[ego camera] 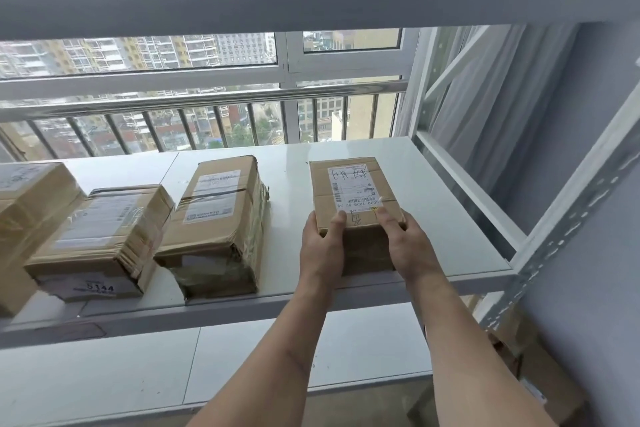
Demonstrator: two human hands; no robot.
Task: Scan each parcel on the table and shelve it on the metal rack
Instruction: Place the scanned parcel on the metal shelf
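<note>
Rack shelf [433, 184]: hands [367, 246] grip parcel [353, 198]; three boxes [221, 218] left.

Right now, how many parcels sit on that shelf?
4: one at the left edge, partly cut off; one numbered 5144; a torn one mid-shelf; one gripped by both hands. More may lie out of view leftward.

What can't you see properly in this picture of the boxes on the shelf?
- Head view: the leftmost box is cut off by the left edge.
- The print on the held box's label is too small to read.
- The left hand and right hand cover the held box's near corners.
- Boxes under the shelf, lower right, are half hidden by the rack frame.
- No scanner or table shows.
</note>
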